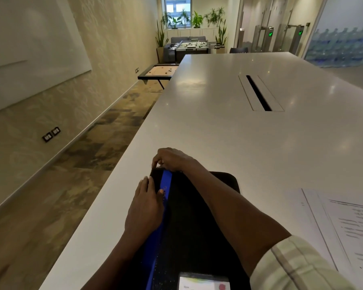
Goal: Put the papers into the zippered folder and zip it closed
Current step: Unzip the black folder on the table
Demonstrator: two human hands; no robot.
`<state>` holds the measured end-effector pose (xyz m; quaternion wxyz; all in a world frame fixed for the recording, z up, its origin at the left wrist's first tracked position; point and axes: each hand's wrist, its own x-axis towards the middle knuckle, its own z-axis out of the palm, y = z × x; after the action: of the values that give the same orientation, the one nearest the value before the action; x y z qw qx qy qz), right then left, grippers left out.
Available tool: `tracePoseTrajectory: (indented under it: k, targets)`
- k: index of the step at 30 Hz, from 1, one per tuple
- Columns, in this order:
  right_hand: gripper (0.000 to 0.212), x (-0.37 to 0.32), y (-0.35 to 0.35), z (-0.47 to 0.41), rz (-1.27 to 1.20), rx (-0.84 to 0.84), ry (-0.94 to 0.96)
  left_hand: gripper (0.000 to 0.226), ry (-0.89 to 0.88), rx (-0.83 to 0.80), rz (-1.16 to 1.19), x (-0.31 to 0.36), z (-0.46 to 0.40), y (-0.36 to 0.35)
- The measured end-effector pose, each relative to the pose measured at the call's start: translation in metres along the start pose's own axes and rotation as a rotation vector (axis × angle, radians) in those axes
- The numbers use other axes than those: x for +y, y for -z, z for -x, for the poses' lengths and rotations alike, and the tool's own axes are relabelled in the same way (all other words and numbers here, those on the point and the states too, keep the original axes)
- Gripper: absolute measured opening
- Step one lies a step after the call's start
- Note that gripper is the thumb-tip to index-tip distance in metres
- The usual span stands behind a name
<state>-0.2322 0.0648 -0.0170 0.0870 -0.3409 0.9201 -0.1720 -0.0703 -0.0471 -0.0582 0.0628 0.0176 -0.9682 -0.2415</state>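
Pinching what looks like the zip pull at the far left corner of the black folder (197, 216), the right hand (172, 159) reaches across its long, near-to-far axis while the left hand (146, 206) lies flat, fingers extended, on the blue edge, papers (348, 222) lying to the right.

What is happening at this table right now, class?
A person is working on a black zippered folder with a blue stripe, lying on a white table. The left hand presses flat on the folder's left side, while the right hand reaches across and pinches at its far left corner, probably at the zipper pull. The papers lie on the table to the right, not yet inside.
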Motion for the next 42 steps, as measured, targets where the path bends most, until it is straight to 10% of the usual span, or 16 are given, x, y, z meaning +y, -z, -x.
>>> tracePoseTrajectory:
  k: [26, 33, 42]
  targets:
    - [0.018, 0.021, 0.016, 0.036, -0.023, 0.059, -0.058, 0.062, 0.012, -0.130, -0.181, -0.001, -0.007, 0.000]
    - [0.025, 0.025, 0.016, 0.033, -0.047, 0.079, -0.059, 0.049, -0.092, 0.028, -0.074, 0.004, -0.044, 0.011]
    - [0.016, 0.030, 0.010, 0.031, -0.072, 0.089, -0.080, 0.026, -0.209, -0.159, -0.033, 0.003, -0.104, 0.029]
